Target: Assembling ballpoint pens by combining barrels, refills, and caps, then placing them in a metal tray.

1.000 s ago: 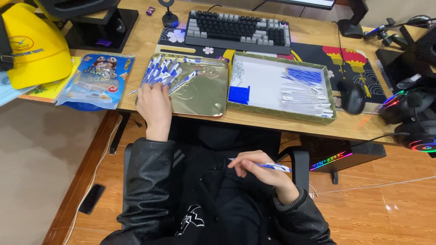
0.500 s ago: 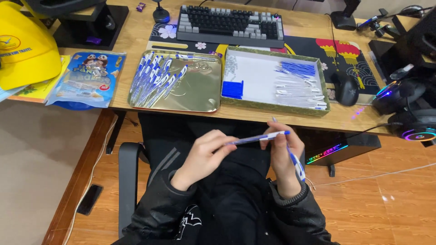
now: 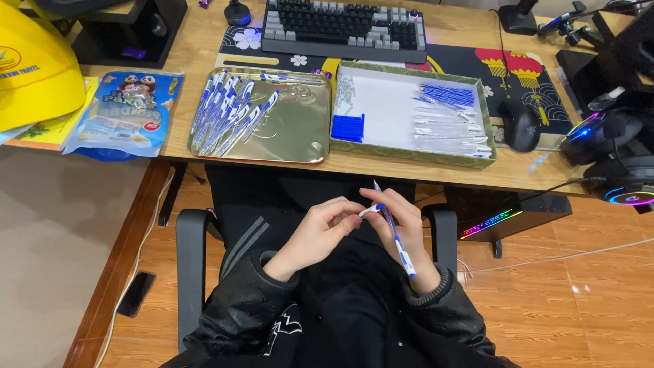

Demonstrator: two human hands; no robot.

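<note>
Pen (image 3: 394, 232): smooth plastic, white and blue. Tray (image 3: 310, 133): shiny gold metal, mirror-like; desk (image 3: 197, 61): matt wood. Jacket sleeves (image 3: 238, 307): black leather look, slight sheen.

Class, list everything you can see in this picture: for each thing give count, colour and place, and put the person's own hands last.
pen: one, blue and white, held over the lap
gold tray: one, on desk, left
finished pens: many, blue and white, in gold tray
white tray: one, green-rimmed, on desk, right, holding pen parts
keyboard: one, grey and black, behind the trays
mouse: one, black, right of the white tray
snack bag: one, blue, desk's left end
left hand: at the pen's white tip
right hand: gripping the pen
</note>
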